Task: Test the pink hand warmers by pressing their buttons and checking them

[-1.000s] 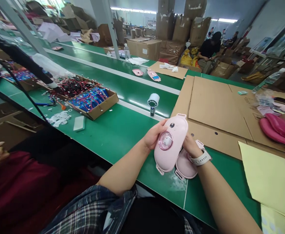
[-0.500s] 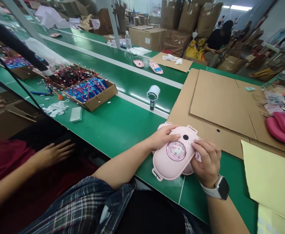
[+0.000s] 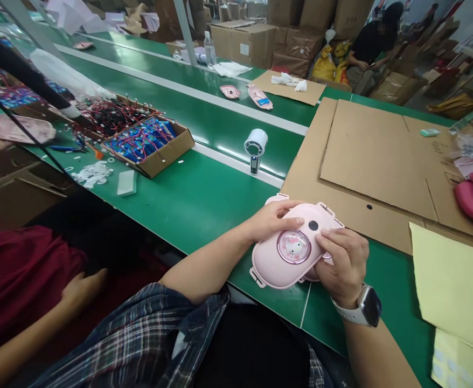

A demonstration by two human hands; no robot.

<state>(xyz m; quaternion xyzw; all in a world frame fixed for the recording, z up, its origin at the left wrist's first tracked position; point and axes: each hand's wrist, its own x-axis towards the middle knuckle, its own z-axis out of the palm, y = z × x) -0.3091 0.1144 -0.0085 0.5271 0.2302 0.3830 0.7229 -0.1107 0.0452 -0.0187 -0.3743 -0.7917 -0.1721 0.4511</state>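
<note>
Above the long green workbench (image 3: 196,199), beside flat brown cardboard (image 3: 377,156), a pale-pink oval plastic case (image 3: 275,268) tilts over a second pink case (image 3: 275,198). The right hand (image 3: 343,264) pinches its right edge; the left hand (image 3: 266,221) grips opposite, thumb above the round clear window (image 3: 294,247), near a black dot (image 3: 313,226).

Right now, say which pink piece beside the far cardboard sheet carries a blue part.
The longer pink piece, on the right, nearest the cardboard sheet: a blue part lies toward its near end. The shorter pink piece shows no blue.
</note>
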